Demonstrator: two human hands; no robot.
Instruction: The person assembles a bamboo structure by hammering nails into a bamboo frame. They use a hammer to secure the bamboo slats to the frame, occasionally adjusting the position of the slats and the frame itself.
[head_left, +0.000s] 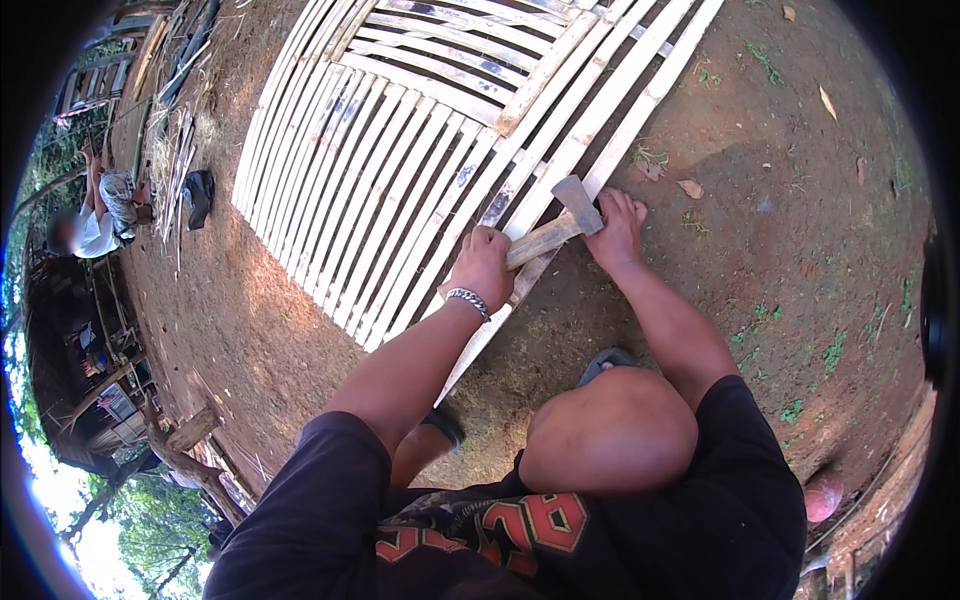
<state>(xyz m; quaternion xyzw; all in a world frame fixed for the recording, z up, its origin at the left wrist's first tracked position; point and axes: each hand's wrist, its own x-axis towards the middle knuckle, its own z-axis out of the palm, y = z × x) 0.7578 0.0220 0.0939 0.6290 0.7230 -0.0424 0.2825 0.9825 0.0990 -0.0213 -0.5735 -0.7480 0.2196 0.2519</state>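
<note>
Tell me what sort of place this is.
Likely a rural outdoor yard used for woodwork: bare dirt ground, a slatted bamboo panel lying on it, trees at the edge. The left hand holds a hammer; the right hand steadies the panel.

close head view, facing down

Wooden-handled hammer (560,222) held head up over pale bamboo slat panel (400,150) on dirt.

Hammer (560,222): dull grey metal head, pale bare wood handle. Panel (400,150): split bamboo slats, smooth, pale cream, matt, some dark stains. Ground (800,200): rough reddish-brown dirt, sparse grass. Bracelet (468,300): shiny metal links. Shirt (600,540): black cloth, matt.
</note>
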